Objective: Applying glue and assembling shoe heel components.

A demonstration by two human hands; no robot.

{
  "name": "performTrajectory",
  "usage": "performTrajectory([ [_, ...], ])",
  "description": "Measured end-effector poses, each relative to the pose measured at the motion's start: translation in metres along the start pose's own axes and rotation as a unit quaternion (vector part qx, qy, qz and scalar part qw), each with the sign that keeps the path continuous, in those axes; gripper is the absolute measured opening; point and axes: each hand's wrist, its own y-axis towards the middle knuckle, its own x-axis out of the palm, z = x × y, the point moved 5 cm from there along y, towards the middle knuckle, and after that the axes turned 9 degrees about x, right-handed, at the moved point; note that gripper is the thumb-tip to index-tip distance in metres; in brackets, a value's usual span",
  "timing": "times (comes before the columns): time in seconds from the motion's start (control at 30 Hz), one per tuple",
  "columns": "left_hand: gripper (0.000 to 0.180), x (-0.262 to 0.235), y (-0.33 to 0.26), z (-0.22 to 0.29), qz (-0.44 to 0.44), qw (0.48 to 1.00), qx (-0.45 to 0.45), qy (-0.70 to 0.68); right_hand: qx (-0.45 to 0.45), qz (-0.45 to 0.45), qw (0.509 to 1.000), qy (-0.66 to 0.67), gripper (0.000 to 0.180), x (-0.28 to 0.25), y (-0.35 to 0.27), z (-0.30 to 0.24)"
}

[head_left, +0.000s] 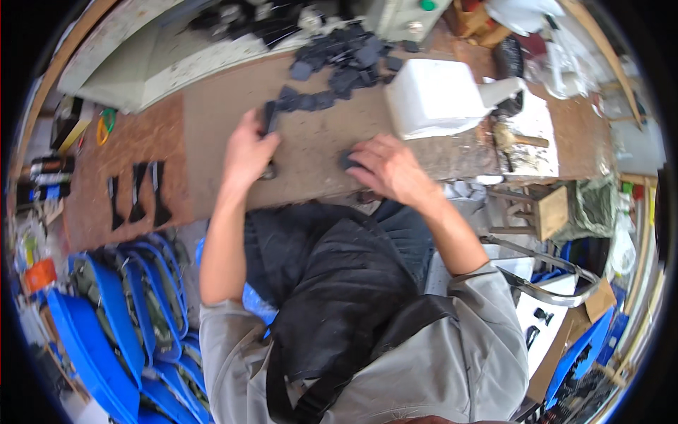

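Above the workbench [311, 155], my left hand [247, 152] is closed on a narrow black piece [270, 116] that stands up between thumb and fingers. A small round object sits just below that hand, partly hidden. To the right, my right hand [388, 166] lies low on the bench, its fingers curled over a small dark piece [347, 160] at their tips. Beyond both hands spreads a pile of flat black pieces [346, 63], with a short row of them reaching toward my left hand.
A white plastic jug [434, 99] stands right of the pile, and a hammer [526, 140] lies beyond it. Three black flared pieces [138, 194] lie at the bench's left. Blue curved trays [106, 332] crowd the lower left. A wooden stool [551, 212] stands right.
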Motion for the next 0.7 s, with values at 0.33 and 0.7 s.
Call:
performTrajectory([
  [0.33, 0.038, 0.011, -0.02, 0.046, 0.01, 0.845, 0.043, -0.533, 0.154, 0.136, 0.977, -0.064, 0.028, -0.159, 0.018, 0.064],
  [0.7, 0.039, 0.047, -0.044, 0.044, 0.088, 0.967, 0.214, -0.103, 0.126, 0.053, 0.981, -0.137, 0.024, -0.154, 0.029, 0.065],
])
